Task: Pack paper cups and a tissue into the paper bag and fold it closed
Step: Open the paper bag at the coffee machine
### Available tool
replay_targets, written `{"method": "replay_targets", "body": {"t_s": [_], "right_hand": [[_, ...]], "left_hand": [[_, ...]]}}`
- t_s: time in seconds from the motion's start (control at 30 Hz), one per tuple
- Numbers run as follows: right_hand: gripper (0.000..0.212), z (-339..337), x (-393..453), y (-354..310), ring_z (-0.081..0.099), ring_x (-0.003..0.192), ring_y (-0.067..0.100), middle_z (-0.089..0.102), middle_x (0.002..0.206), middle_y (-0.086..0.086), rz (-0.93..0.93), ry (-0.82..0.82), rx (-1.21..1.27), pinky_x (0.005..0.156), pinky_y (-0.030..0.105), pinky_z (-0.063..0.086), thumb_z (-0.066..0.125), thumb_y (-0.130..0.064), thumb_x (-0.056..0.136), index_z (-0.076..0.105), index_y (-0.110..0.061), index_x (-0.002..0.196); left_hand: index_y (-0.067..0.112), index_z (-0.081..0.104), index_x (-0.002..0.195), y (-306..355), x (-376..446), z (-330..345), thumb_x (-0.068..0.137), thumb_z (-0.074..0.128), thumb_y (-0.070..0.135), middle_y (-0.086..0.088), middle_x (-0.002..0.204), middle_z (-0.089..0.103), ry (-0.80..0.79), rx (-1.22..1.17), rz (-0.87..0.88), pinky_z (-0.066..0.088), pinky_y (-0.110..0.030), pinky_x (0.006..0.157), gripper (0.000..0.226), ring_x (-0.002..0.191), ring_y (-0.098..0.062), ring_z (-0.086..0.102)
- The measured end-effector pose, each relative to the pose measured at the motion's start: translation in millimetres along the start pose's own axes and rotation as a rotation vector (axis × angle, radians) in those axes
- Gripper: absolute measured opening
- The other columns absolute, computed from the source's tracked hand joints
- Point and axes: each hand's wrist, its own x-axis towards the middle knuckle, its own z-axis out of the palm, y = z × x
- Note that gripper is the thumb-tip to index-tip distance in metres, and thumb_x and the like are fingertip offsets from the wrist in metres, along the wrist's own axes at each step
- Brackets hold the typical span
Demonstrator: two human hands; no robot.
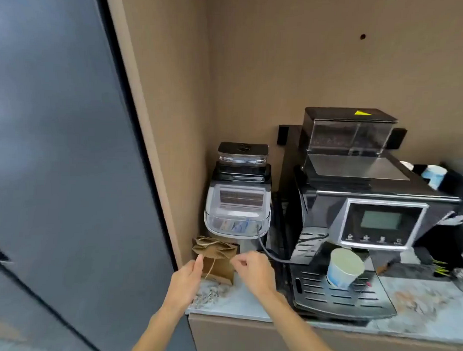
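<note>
A small brown paper bag (pixel 217 261) stands on the marble counter (pixel 247 302) at its left end, its top crumpled and folded over, a string handle hanging down its front. My left hand (pixel 187 279) pinches the bag's left side. My right hand (pixel 253 270) is at the bag's right side, fingers pinched together; whether it grips the bag's edge is unclear. A white and blue paper cup (pixel 344 268) sits tilted on the coffee machine's drip tray. More paper cups (pixel 433 176) stand at the far right. No tissue is visible.
A black coffee machine (pixel 368 222) fills the middle of the counter. A smaller grey appliance (pixel 238 202) stands right behind the bag, its hose (pixel 267 251) running to the coffee machine. A tan wall panel (pixel 161 120) borders the left. A dark holder (pixel 442 266) is at right.
</note>
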Motion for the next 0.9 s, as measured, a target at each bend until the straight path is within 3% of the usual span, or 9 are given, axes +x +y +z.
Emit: {"method": "replay_targets", "body": {"t_s": [0.07, 0.13, 0.33, 0.43, 0.5, 0.57, 0.63, 0.73, 0.9], "right_hand": [[0.019, 11.8, 13.6, -2.5, 0.067, 0.08, 0.019, 0.068, 0.076, -0.006, -0.002, 0.01, -0.085, 0.066, 0.029, 0.047, 0.061, -0.047, 0.089, 0.075, -0.035, 0.088], [0.031, 29.1, 21.2, -6.0, 0.071, 0.089, 0.019, 0.072, 0.092, -0.005, -0.018, 0.013, -0.194, 0.073, 0.031, 0.052, 0.058, -0.053, 0.089, 0.073, -0.028, 0.1], [0.037, 60.1, 38.2, -1.5, 0.071, 0.079, 0.02, 0.07, 0.096, -0.005, -0.089, 0.099, -0.401, 0.072, 0.032, 0.053, 0.048, -0.049, 0.096, 0.075, -0.024, 0.095], [0.026, 59.7, 42.8, -9.6, 0.068, 0.06, 0.019, 0.072, 0.08, -0.006, -0.092, 0.087, -0.442, 0.061, 0.031, 0.051, 0.062, -0.042, 0.091, 0.077, -0.025, 0.077], [0.023, 54.8, 40.6, -14.3, 0.059, 0.041, 0.019, 0.067, 0.06, -0.007, -0.12, 0.147, -0.47, 0.048, 0.029, 0.05, 0.081, -0.034, 0.075, 0.072, -0.024, 0.056], [0.027, 48.0, 36.7, -14.4, 0.056, 0.037, 0.02, 0.062, 0.054, -0.007, -0.133, 0.197, -0.468, 0.046, 0.028, 0.049, 0.083, -0.032, 0.072, 0.067, -0.023, 0.052], [0.027, 39.0, 29.8, -12.5, 0.06, 0.048, 0.02, 0.061, 0.061, -0.008, -0.148, 0.172, -0.426, 0.051, 0.027, 0.048, 0.073, -0.035, 0.084, 0.069, -0.023, 0.06], [0.036, 24.3, 13.0, -3.5, 0.062, 0.072, 0.016, 0.058, 0.075, -0.01, -0.109, 0.19, -0.325, 0.059, 0.028, 0.044, 0.047, -0.043, 0.098, 0.07, -0.024, 0.078], [0.041, -6.5, -28.1, 4.2, 0.048, 0.067, 0.011, 0.043, 0.072, -0.009, -0.114, 0.113, -0.277, 0.055, 0.027, 0.032, 0.043, -0.046, 0.098, 0.065, -0.022, 0.074]], "left_hand": [[0.003, 0.066, 0.094, 0.3, 10.8, 3.1, 0.101, 0.037, 0.054, -0.007, 0.093, 0.071, 0.024, 0.004, -0.037, 0.041, -0.016, 0.067, 0.06, 0.084, -0.017, 0.062], [0.006, 0.067, 0.088, -0.1, 15.3, 5.3, 0.102, 0.038, 0.052, -0.003, 0.089, 0.071, 0.02, 0.032, -0.049, 0.042, -0.016, 0.067, 0.056, 0.083, -0.014, 0.063], [0.017, 0.046, 0.064, -4.1, 25.5, 9.7, 0.103, 0.04, 0.046, 0.006, 0.066, 0.054, -0.007, 0.125, -0.026, 0.038, -0.023, 0.057, 0.049, 0.061, -0.008, 0.047], [0.021, 0.046, 0.063, -3.8, 27.6, 1.1, 0.103, 0.042, 0.043, 0.006, 0.065, 0.053, 0.0, 0.147, 0.04, 0.04, -0.025, 0.062, 0.046, 0.061, -0.005, 0.048], [0.025, 0.059, 0.076, -4.7, 29.2, -6.3, 0.102, 0.045, 0.039, 0.007, 0.074, 0.062, -0.013, 0.193, 0.1, 0.047, -0.026, 0.07, 0.032, 0.069, -0.002, 0.056], [0.023, 0.066, 0.105, -1.1, 30.6, -11.3, 0.101, 0.05, 0.035, 0.009, 0.094, 0.068, -0.02, 0.228, 0.146, 0.049, -0.022, 0.075, 0.02, 0.083, -0.002, 0.062], [0.018, 0.063, 0.12, 8.1, 35.4, -14.9, 0.1, 0.054, 0.033, 0.007, 0.105, 0.064, -0.025, 0.242, 0.21, 0.048, -0.018, 0.079, 0.027, 0.089, -0.002, 0.062], [0.019, 0.054, 0.131, 23.6, 40.6, -15.9, 0.098, 0.057, 0.033, 0.005, 0.12, 0.052, -0.038, 0.329, 0.356, 0.051, -0.029, 0.091, 0.036, 0.103, -0.01, 0.059], [0.028, 0.044, 0.135, 47.8, 38.8, -8.9, 0.09, 0.062, 0.05, 0.005, 0.126, 0.044, -0.058, 0.717, 0.556, 0.053, -0.032, 0.087, 0.054, 0.12, -0.017, 0.041]]}}
